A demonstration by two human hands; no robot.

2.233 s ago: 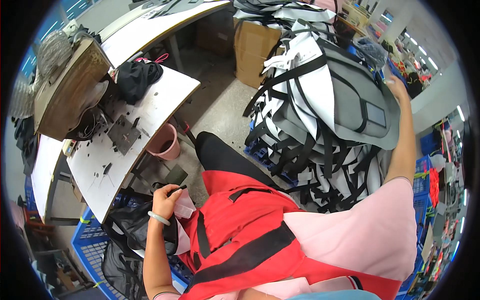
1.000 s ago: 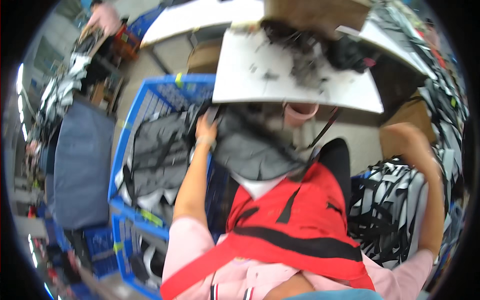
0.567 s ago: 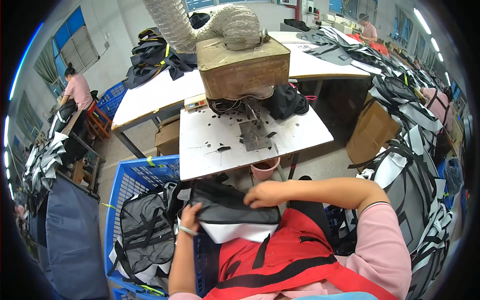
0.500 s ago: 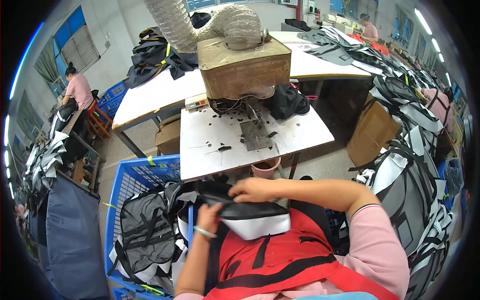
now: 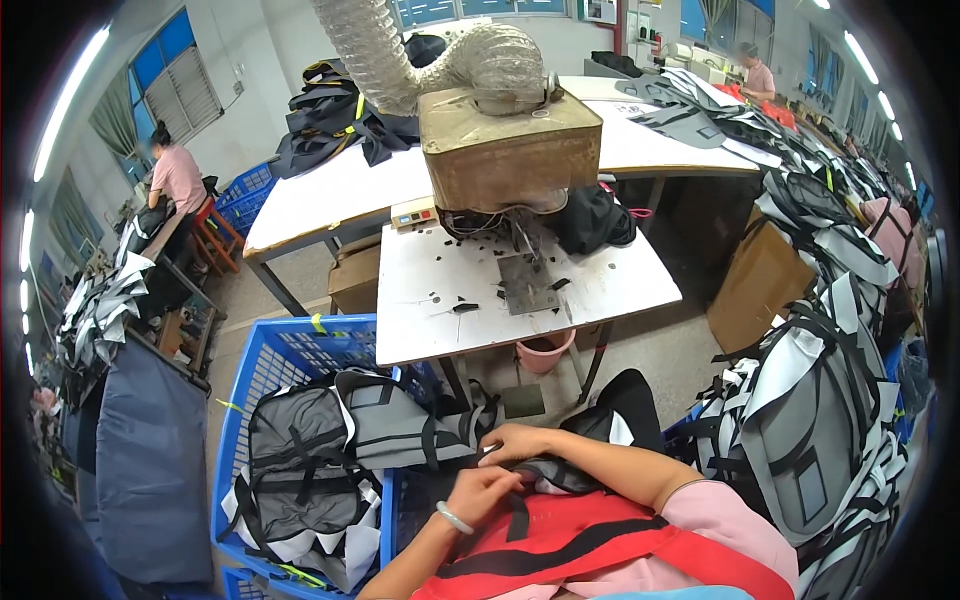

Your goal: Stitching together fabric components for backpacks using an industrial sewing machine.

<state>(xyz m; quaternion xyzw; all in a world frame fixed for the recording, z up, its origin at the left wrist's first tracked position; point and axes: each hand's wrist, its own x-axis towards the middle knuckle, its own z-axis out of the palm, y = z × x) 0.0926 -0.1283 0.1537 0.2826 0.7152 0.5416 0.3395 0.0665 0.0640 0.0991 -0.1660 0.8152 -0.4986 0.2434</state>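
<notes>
"Apron (image 5: 575, 530) in red, nearest; what lies over it?"

"A dark bag piece (image 5: 562, 476), partly under the right forearm; the right hand (image 5: 515, 443) rests there, fingers curled in; the left hand (image 5: 485, 495) is just beside it, nearer the body, fingers bent and close together, a pale bracelet (image 5: 454, 517) on its wrist."

"Have they a grip?"

"I cannot tell for either; the fingertips are too small and crowded to read."

"And around them?"

"At left, a blue basket (image 5: 330, 340) of bag pieces, with a grey panel (image 5: 385, 425) reaching over its edge toward the hands; at right, a heap of grey panels (image 5: 800, 480)."

"Farther off?"

"A pink bucket (image 5: 546, 352) below a white table (image 5: 410, 330); on that, a rusty machine (image 5: 512, 140); beyond, at left, a seated person in pink (image 5: 178, 180)."
</notes>
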